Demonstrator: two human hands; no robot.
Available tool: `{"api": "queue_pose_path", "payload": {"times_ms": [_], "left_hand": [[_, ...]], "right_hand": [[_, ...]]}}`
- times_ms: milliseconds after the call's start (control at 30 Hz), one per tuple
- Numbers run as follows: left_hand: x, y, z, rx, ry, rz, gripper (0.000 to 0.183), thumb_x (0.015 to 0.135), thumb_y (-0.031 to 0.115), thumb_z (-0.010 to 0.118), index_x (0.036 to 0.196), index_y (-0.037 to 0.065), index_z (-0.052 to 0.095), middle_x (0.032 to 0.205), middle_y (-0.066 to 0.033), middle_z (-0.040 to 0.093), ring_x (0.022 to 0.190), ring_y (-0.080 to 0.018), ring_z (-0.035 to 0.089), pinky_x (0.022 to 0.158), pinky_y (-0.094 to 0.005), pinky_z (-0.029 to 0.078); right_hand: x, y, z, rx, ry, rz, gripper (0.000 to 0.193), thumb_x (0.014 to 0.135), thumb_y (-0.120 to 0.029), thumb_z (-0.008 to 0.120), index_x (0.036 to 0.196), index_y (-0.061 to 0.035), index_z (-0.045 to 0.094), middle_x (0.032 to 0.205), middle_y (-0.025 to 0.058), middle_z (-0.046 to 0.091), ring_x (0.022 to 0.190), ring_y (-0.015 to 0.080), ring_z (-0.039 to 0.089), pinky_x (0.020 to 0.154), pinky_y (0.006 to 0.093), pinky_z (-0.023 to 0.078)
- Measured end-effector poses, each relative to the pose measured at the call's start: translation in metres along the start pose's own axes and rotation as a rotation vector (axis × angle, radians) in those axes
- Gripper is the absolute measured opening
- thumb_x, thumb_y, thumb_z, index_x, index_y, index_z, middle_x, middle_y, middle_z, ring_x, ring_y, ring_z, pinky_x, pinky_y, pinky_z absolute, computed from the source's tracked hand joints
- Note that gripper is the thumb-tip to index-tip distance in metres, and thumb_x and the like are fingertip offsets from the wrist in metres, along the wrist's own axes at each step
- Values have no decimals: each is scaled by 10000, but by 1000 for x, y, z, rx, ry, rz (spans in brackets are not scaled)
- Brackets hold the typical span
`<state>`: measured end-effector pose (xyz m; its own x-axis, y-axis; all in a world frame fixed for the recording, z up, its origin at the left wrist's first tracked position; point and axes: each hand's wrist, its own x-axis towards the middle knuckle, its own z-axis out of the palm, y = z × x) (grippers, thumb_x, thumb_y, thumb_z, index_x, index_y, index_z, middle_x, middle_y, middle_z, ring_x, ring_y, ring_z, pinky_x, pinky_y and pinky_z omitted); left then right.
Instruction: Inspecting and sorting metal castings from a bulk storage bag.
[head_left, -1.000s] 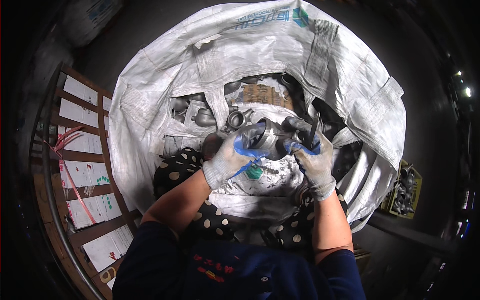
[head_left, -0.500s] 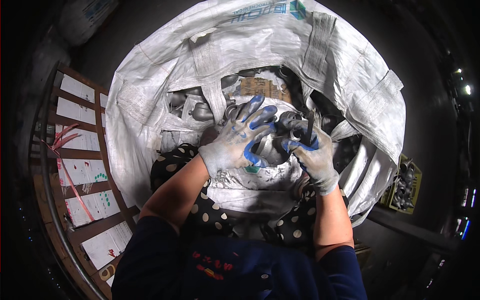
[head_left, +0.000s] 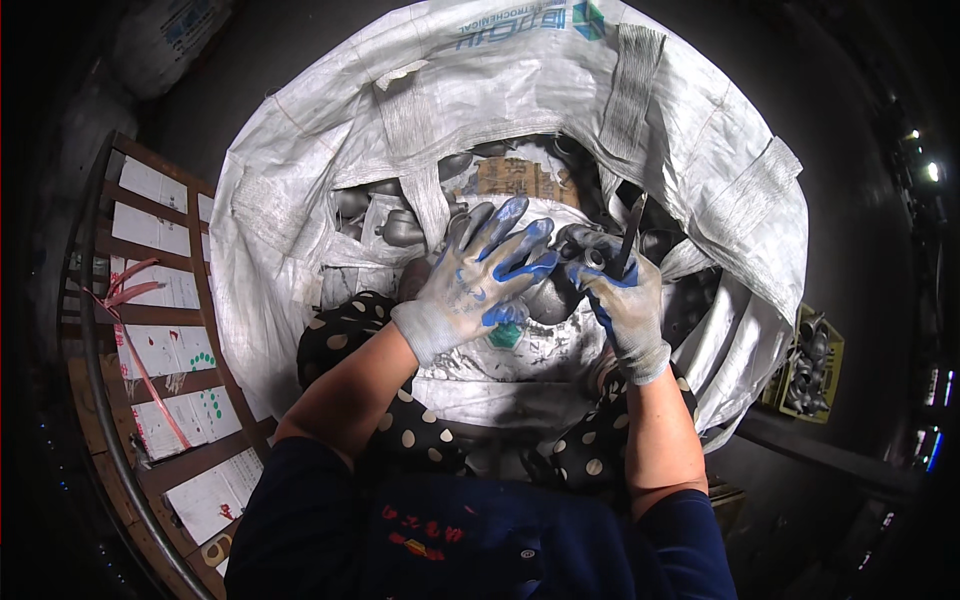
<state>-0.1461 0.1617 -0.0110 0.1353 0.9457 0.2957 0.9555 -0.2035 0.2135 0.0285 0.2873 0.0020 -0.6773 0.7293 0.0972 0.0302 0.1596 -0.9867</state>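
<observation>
I am seeing one grey metal fitting point(head_left: 550, 300) sitting just left of the right hand point(head_left: 624, 295), which is gripping it near its narrow end and also holding one dark, blade-like tool point(head_left: 630, 238) that is pointing up and away. The left hand point(head_left: 475, 280) is hovering, palm down and fingers spread, just left of the fitting; whether it is touching it I cannot tell. Two gloves point(head_left: 440, 310) are covering the hands. Beyond the left hand, several rounded grey pieces point(head_left: 403, 228) are lying in shadow, too hidden for counting. One white bag point(head_left: 500, 95) is surrounding everything, showing at least four straps point(head_left: 632, 90). Well right of the right hand, one yellow crate point(head_left: 836, 362) is holding similar pieces; well left of the left hand, one brown rack point(head_left: 235, 390) is standing, carrying at least six white panels point(head_left: 150, 228).
</observation>
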Motion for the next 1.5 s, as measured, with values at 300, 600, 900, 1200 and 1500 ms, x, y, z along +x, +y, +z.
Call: {"api": "queue_pose_path", "payload": {"times_ms": [300, 600, 900, 1200, 1500], "left_hand": [[-6, 3, 0, 158, -18, 26, 450, 774, 303, 584, 1222, 260, 560, 1446, -68, 324, 1340, -334, 261, 1103, -510, 197], [-13, 4, 7, -349, 236, -73, 246, 721, 154, 719, 957, 104, 674, 1211, -101, 560, 1206, -290, 465, 1047, -460, 325], [-12, 12, 24, -1949, 150, -514, 592, 831, 84, 649, 1335, -36, 363, 1295, -131, 474, 1145, -198, 511, 988, -332, 427], [-3, 16, 14, -677, 157, 67, 227, 927, 59, 474, 1109, -33, 574, 1077, -133, 621, 989, -180, 607, 903, -273, 479], [-24, -3, 32, -2147, 99, -759, 302, 856, -7, 566, 1149, -64, 524, 1009, -189, 635, 900, -253, 651, 775, -331, 555]], "right_hand": [[0, 7, -4, 207, 79, 80, 282, 765, -2, 684, 1041, 24, 629, 849, 10, 614, 767, 78, 545, 717, 221, 460], [1, 6, -20, 343, 126, 29, 270, 796, 28, 642, 1062, 49, 604, 854, 33, 631, 754, 99, 583, 711, 224, 472], [1, 11, -14, 149, 44, 57, 250, 742, -40, 713, 970, 16, 628, 820, 12, 618, 737, 78, 545, 687, 235, 468], [-1, 5, -2, -105, -64, -59, 352, 730, -62, 720, 1052, 31, 612, 906, 75, 671, 815, 110, 610, 784, 259, 482], [6, 6, -13, 237, 27, -42, 484, 886, -95, 544, 1323, 54, 398, 1224, 118, 525, 1098, 166, 504, 979, 295, 371]]}}
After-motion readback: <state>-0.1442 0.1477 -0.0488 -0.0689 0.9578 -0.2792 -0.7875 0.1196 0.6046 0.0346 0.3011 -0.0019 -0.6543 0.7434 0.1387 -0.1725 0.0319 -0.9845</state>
